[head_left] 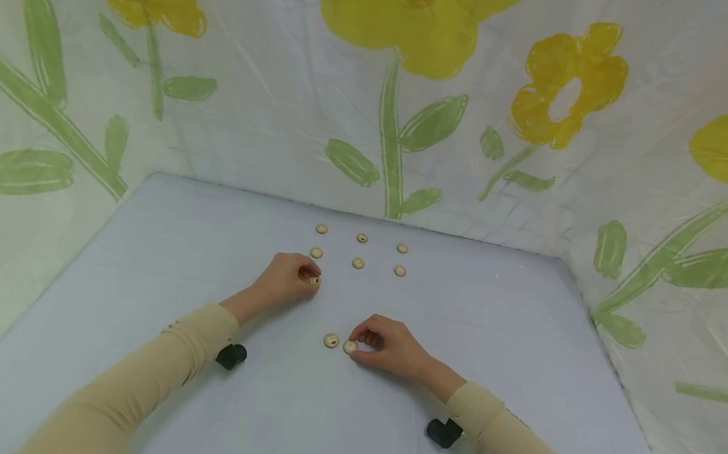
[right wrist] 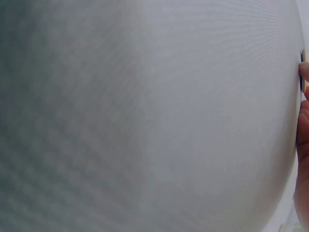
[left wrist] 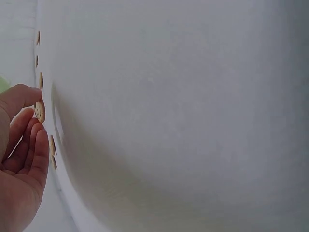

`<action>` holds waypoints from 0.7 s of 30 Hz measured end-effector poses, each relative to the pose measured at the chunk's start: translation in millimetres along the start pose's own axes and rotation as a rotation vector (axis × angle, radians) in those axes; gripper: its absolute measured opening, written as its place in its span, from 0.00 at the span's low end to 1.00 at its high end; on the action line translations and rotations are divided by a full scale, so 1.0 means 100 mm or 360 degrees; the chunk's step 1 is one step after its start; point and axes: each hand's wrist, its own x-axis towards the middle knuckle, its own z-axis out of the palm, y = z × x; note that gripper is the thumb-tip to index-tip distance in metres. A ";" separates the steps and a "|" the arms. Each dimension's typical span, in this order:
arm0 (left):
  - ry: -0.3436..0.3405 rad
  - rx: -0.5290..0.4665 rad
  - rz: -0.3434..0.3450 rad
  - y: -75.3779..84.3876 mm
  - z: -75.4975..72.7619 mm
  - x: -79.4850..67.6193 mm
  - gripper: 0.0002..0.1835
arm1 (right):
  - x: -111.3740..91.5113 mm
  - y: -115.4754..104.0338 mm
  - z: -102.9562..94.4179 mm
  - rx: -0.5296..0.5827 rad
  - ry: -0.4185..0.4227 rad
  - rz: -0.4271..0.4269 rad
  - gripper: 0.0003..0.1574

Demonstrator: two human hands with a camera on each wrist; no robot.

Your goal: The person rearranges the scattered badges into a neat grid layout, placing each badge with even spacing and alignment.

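My left hand (head_left: 286, 278) pinches a small round wooden disc (head_left: 315, 280) between thumb and fingers, just in front of the left end of the laid-out discs. In the left wrist view that disc (left wrist: 40, 112) is tilted on edge, with dark marks on its face. Lower and to the right, my right hand (head_left: 392, 347) has thumb and forefinger at the edges of another wooden disc (head_left: 350, 347) on the table. Close to its left lies a disc with a dark mark (head_left: 331, 340). The right wrist view catches only part of the right hand (right wrist: 303, 130) at its edge.
Farther back, more wooden discs lie in two rows of three, the back row around one disc (head_left: 362, 238) and the front row around another (head_left: 357, 263). A pale cloth covers the table (head_left: 289, 413). Behind it hangs a flower-printed curtain (head_left: 268, 119).
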 end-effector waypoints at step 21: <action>0.0005 0.0021 -0.0107 -0.16 0.01 0.06 0.09 | 0.00 0.02 0.00 -0.0007 -0.0001 -0.0019 0.13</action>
